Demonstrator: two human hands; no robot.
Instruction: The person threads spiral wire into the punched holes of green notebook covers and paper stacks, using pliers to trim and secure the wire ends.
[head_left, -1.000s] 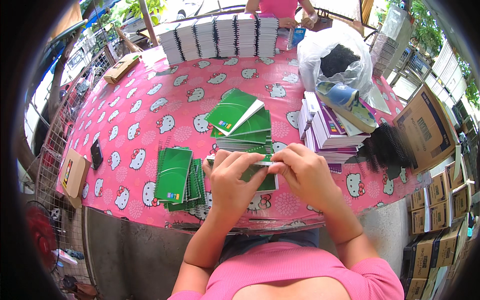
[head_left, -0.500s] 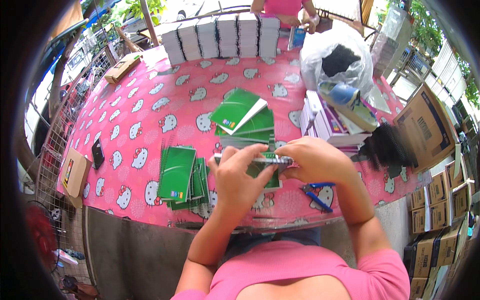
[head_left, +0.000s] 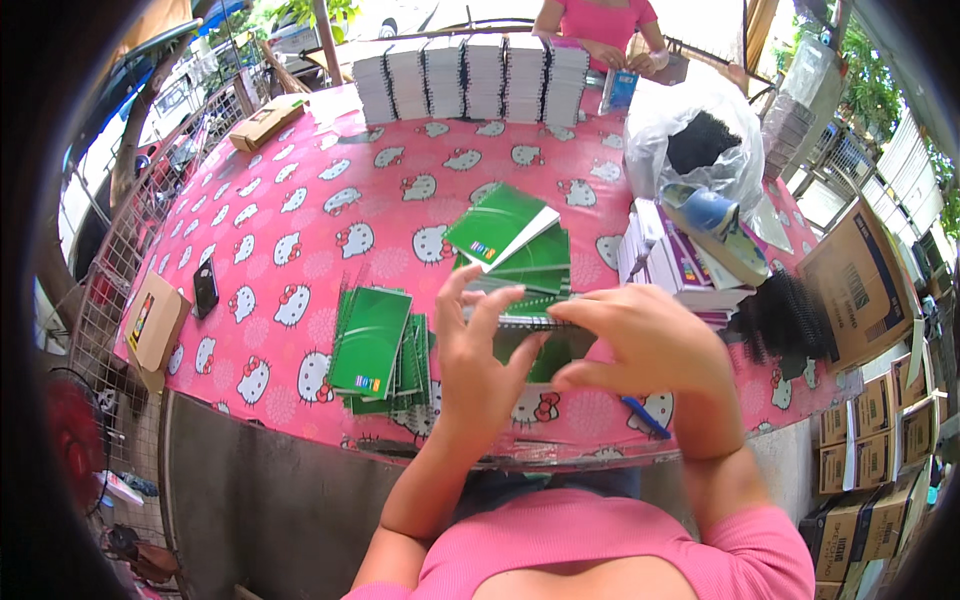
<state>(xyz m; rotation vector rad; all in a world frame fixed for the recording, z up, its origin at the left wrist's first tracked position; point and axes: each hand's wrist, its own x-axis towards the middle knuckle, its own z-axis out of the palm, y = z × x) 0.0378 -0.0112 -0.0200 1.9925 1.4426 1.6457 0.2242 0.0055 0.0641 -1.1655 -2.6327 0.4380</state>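
My left hand grips a green spiral notebook between thumb and fingers, its wire-bound edge turned up toward me. At the right end of that binding, my right hand has thumb and forefinger spread apart. Its forefinger rests at or very near the wire, and the thumb sits lower, off it. Behind and under the hands lies a pile of green-covered notebooks, the upper one with a white page showing. Left of my hands is a stack of green spiral notebooks. Blue-handled pliers lie partly hidden by my right forearm.
Tall spiral-bound stacks line the far edge. At right are purple-and-white books with a blue shoe-like item, a plastic bag, black binding coils and a carton. A phone lies left. A person stands opposite.
My right hand has opened from its pinch on the notebook's wire end, thumb moving down and away. The left hand keeps its hold. The whole view has shifted slightly.
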